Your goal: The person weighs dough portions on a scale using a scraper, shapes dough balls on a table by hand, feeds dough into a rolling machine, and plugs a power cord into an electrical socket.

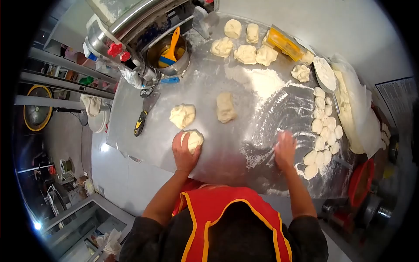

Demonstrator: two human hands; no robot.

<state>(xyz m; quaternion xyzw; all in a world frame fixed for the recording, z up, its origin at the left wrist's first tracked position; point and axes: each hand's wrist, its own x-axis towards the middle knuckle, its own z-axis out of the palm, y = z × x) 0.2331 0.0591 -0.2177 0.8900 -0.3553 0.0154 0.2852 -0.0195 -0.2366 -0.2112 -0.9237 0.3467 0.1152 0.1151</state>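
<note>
My left hand [185,158] is curled around a ball of dough [196,139] near the front edge of the metal worktop [218,161]. Just behind it lies another lump of dough [182,115], and a longer, smoother dough piece [225,107] rests to the right. My right hand [285,147] is over the floured part of the worktop, blurred, so its fingers do not show clearly. Loose flour [266,85] spreads behind and around it. Several small dough pieces [325,126] sit in rows to its right.
A scraper [140,122] with a black and yellow handle lies at left. Behind it stand a metal pot [181,65] with an orange brush [173,43] and a roller machine [135,19]. Several dough lumps [245,53], a yellow tool [283,44] and a flour scoop [325,74] line the back.
</note>
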